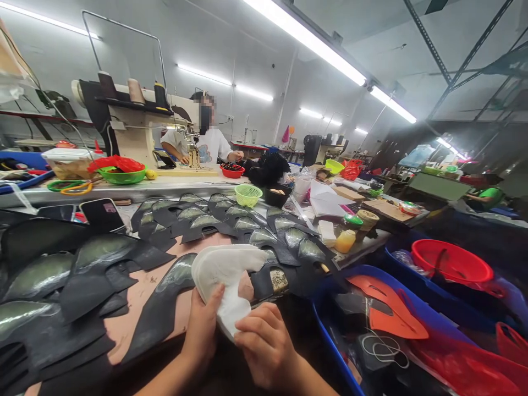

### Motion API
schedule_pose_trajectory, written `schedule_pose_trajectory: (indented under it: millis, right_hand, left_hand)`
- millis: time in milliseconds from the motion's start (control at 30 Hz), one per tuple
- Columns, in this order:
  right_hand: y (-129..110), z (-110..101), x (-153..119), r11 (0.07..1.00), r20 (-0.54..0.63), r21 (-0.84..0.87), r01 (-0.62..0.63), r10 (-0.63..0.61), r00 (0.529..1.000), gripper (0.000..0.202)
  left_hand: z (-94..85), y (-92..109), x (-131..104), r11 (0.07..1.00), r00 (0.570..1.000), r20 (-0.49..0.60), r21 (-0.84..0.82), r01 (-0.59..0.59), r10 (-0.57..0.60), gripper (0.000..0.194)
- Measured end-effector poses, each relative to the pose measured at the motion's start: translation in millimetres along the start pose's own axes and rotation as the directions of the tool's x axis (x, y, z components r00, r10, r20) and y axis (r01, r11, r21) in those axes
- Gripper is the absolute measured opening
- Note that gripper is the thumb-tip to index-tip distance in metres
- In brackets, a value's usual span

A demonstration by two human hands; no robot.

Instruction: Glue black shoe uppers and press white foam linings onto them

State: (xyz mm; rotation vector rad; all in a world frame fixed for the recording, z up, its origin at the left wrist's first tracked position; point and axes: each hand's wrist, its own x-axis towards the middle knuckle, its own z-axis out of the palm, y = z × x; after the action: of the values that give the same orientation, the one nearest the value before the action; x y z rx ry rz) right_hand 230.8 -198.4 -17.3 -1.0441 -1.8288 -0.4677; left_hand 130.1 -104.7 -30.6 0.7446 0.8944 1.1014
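Note:
A stack of white curved shoe-part pieces [214, 269] is held up over the near edge of the work table. My left hand [206, 319] grips its lower left side, thumb on top and fingers underneath. At the lower right end, my right hand [266, 338] pinches the stack's edge with curled fingers. Just beyond lies a single black shoe upper piece [159, 308] with a shiny, wet-looking patch. More black upper pieces [202, 220] overlap in rows behind the stack, and others [86, 269] are piled at the left.
A blue bin [325, 330] with orange and red material stands at the right, beside a red basin [451, 261]. On the table sit a yellow-green basket [247, 195], a jar of yellowish liquid [345, 241] and a phone [103, 214]. A co-worker [212, 146] sits behind a sewing machine [136, 121].

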Motion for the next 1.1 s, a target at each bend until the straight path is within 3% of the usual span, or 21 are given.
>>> schedule_pose_trajectory:
  millis: [267, 433, 633, 733, 800, 933, 1100]
  right_hand:
    - [0.4, -15.3, -1.2, 0.996, 0.094, -0.043, 0.073, -0.068, 0.993, 0.017]
    - [3.0, -8.7, -8.3, 0.999, 0.092, -0.034, 0.039, -0.035, 0.995, 0.020]
    - [9.1, 2.9, -8.0, 0.998, 0.049, -0.036, -0.046, 0.047, 0.998, 0.039]
    - [9.1, 3.6, -4.1, 0.991, 0.027, -0.083, -0.100, 0.103, 0.994, 0.027]
    - [8.8, 2.6, -1.0, 0.993, 0.039, -0.099, -0.066, 0.070, 0.997, 0.019]
    - [11.0, 1.3, 2.5, 0.993, 0.167, 0.108, 0.041, -0.059, 0.984, 0.013]
    - [12.2, -0.2, 1.5, 0.942, 0.217, 0.324, -0.088, 0.016, 0.976, 0.012]
  left_hand:
    - [1.0, 6.3, 1.0, 0.997, 0.998, 0.017, -0.027, 0.067, -0.066, 0.046]
    - [4.4, 6.3, -2.4, 0.995, 0.995, 0.042, -0.040, 0.089, -0.088, 0.043]
    - [3.2, 3.5, -4.2, 0.996, 0.995, 0.046, -0.032, 0.089, -0.087, 0.052]
    - [2.5, 3.4, -5.3, 0.995, 0.995, 0.043, -0.041, 0.093, -0.091, 0.057]
    - [2.0, 3.7, -5.8, 0.996, 0.995, 0.059, -0.028, 0.084, -0.082, 0.057]
    - [0.8, 4.2, -5.8, 0.998, 0.994, 0.101, 0.037, 0.044, -0.047, 0.054]
    - [1.2, 4.9, -5.8, 0.997, 0.988, 0.143, 0.057, 0.050, -0.058, 0.052]
